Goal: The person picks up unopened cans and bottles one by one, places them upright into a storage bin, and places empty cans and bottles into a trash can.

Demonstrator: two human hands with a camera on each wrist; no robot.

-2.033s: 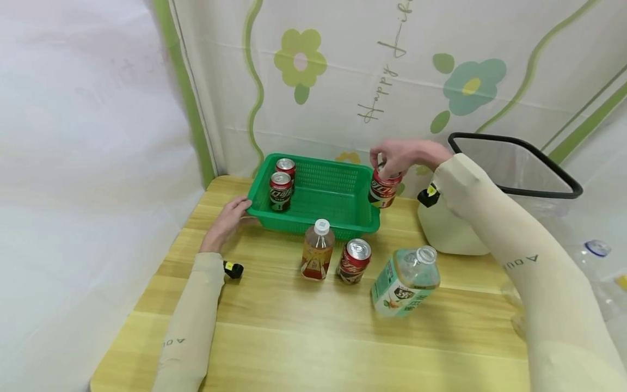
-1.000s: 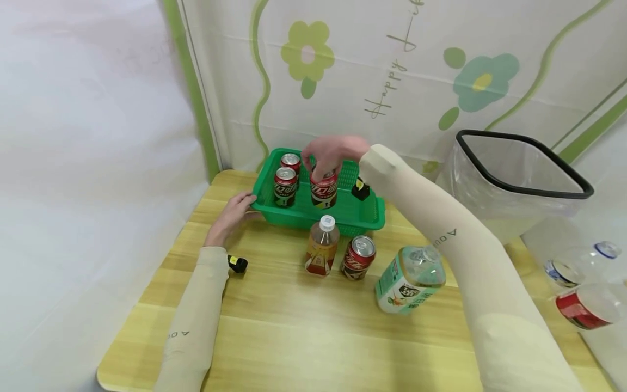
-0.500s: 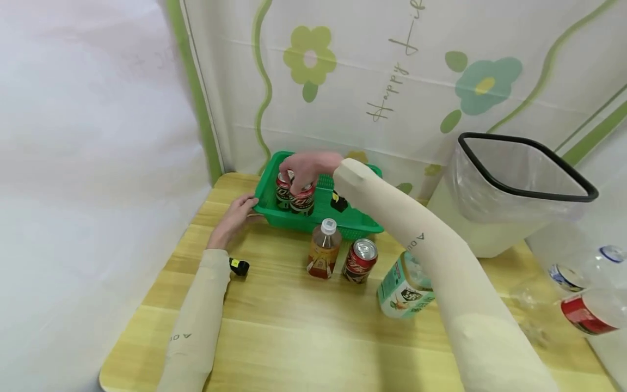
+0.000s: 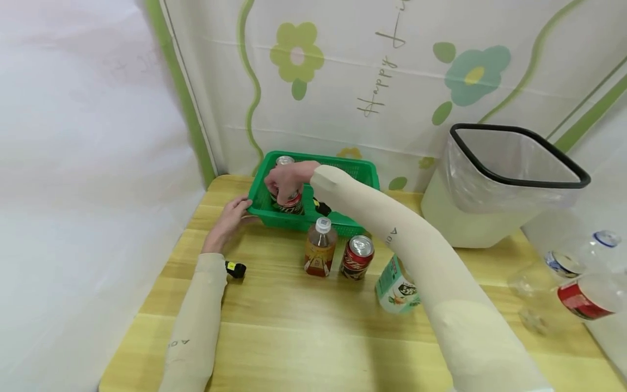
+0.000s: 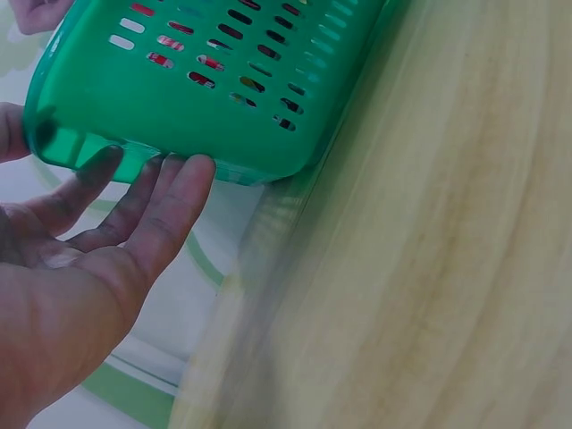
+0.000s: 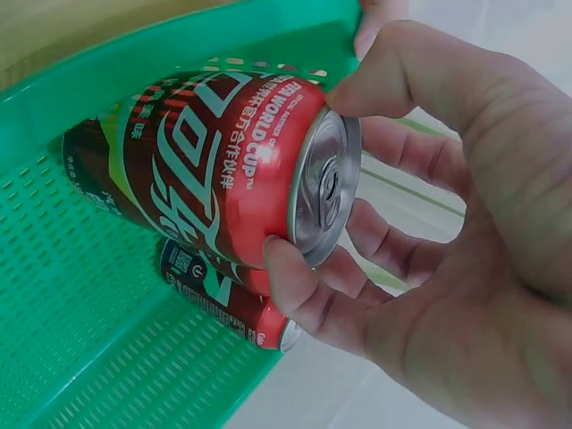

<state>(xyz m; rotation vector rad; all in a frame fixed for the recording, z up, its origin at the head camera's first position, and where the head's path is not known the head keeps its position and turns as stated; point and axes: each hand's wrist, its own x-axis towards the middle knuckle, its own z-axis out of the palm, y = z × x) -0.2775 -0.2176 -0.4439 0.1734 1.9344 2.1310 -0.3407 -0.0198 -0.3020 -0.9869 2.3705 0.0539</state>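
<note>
Right hand pinching a can inside the basket's left end.
I have the right thumb and fingertips narrowed on the can's shiny metal rim, with a second can just beside it; I can't tell whether the held base meets the basket floor. The left hand pinches the left rim of the basket, green plastic, slotted and mesh-walled. Mesh floor stretches right of the cans, partly under the right sleeve. Just off the front wall stand an amber bottle and a front can, then a squarish jug, half hidden. I see a gap before the bag-lined, black-rimmed bin; smooth wood-grain table lies nearer me.
</note>
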